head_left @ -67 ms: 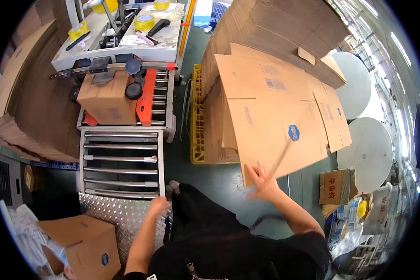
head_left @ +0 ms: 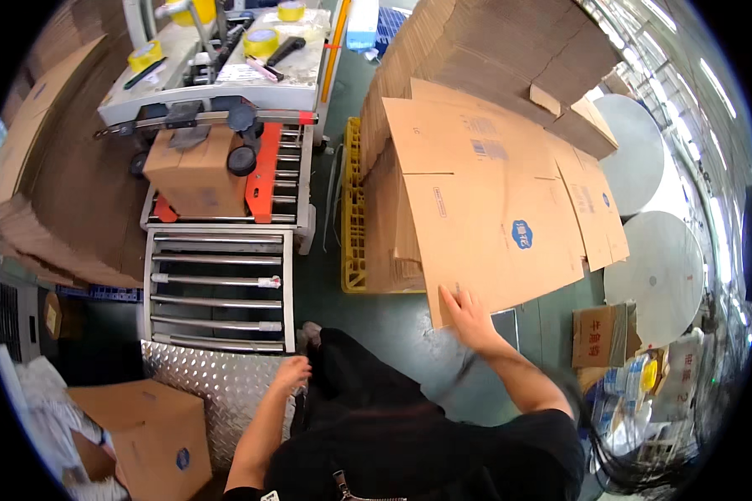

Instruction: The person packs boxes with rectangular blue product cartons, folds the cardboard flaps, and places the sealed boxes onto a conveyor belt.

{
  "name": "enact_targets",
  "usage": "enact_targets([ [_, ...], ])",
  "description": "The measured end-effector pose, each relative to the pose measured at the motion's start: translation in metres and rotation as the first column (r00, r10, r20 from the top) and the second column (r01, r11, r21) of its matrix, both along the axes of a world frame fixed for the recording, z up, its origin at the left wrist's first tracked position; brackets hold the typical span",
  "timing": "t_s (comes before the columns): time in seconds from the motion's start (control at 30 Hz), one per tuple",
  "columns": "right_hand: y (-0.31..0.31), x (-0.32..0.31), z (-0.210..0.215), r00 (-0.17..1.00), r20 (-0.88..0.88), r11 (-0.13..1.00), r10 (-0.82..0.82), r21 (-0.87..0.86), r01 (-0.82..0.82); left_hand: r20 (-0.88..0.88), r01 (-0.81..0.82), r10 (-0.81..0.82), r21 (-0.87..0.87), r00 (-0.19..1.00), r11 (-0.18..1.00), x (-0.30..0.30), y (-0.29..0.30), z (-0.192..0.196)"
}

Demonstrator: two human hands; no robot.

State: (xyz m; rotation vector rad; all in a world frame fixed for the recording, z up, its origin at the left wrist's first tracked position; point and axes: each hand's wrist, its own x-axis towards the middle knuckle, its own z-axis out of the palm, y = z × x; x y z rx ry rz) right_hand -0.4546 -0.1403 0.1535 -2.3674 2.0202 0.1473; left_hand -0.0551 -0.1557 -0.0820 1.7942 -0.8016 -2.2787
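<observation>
A flattened cardboard carton (head_left: 493, 200) with a blue printed mark lies tilted at the front of a tall stack, its near corner toward me. My right hand (head_left: 471, 321) rests on that near edge, back upward, its fingers stretched over the board; their undersides are hidden. My left hand (head_left: 292, 373) hangs beside the diamond-plate metal sheet (head_left: 230, 388), fingers curled in, with nothing visible in it. Below and left of it stands an erected carton (head_left: 163, 434) with its flaps up.
A roller conveyor (head_left: 217, 301) runs ahead on the left. A carton (head_left: 194, 175) sits in the taping machine (head_left: 297, 167), with tape rolls on top. Stacked flat cartons (head_left: 75, 184) stand left. A yellow pallet (head_left: 353, 250) carries the right stack; large white rolls (head_left: 652, 267) lie beyond.
My right hand has settled against the carton's near edge, its fingers now less spread. My left hand has lowered slightly and shifted a little to the right.
</observation>
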Motion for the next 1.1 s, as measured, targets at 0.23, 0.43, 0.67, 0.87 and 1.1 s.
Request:
enact_targets([
  [0.23,0.029,0.115,-0.014,0.879,-0.129,0.867,0.460,-0.148,-0.475,-0.505,-0.203,0.108,-0.137,0.856,0.970,-0.046,0.001,0.189],
  [0.43,0.100,0.213,0.019,0.546,0.415,0.685,0.728,-0.426,-0.590,-0.480,-0.483,0.164,-0.677,0.862,0.555,0.002,0.038,0.227],
  [0.67,0.068,0.240,-0.001,0.501,0.426,0.627,0.753,-0.238,-0.741,0.171,0.055,0.640,-0.979,0.749,0.197,0.144,0.268,0.362],
  [0.87,0.029,0.356,0.090,0.057,0.299,0.256,0.952,-0.684,-0.683,0.803,0.508,0.485,-0.595,0.346,0.623,0.130,0.359,0.361],
  [1.1,-0.013,0.353,0.065,-0.363,0.086,-0.227,0.928,-0.642,-0.732,0.687,0.437,0.671,-0.713,0.279,0.548,0.117,0.345,0.343],
])
